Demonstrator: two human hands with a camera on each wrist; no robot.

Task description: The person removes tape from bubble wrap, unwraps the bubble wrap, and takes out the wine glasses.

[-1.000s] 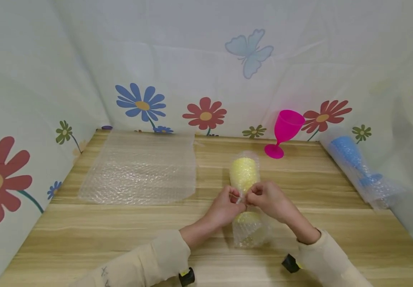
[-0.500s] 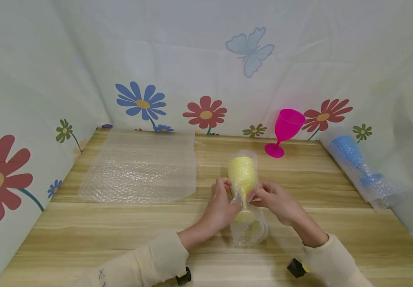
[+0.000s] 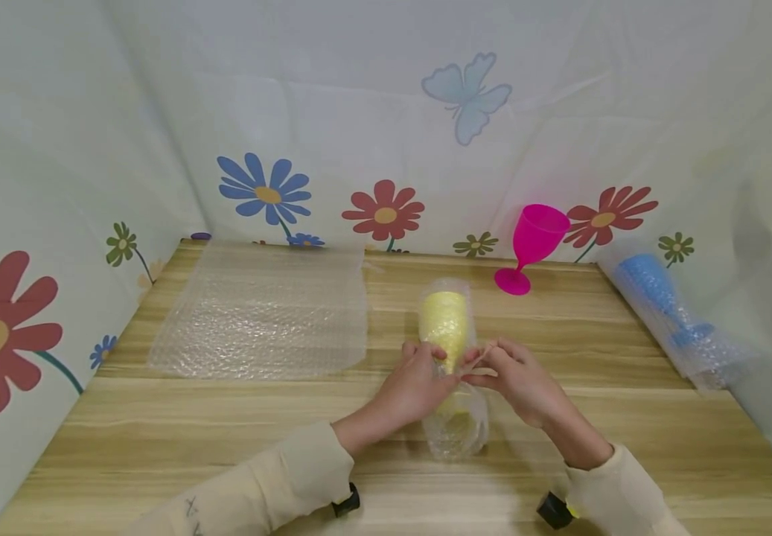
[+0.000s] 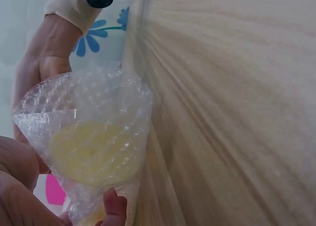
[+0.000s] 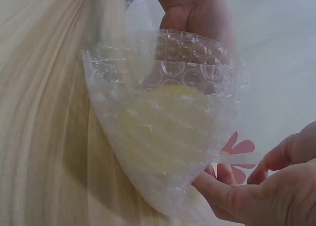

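Head view: yellow plastic goblet in clear bubble wrap, five o'clock.
Left grip clasping wrap; right grip pinching narrow translucent strip. Slackened hold could unroll wrap.

We see bubble wrap round yellow goblet: clear plastic, glossy, knobbly with air cells. Goblet itself plastic-looking (true finish blurred through film, we find). Flat sheet: same bubbled plastic, shiny. Pink goblet: smooth plastic. Blue goblet: plastic-looking under glossy wrapping. Counter: smooth, wood-grained, faint sheen. Backdrop: matt, cloth-like, creased. Sleeves: matt cloth.
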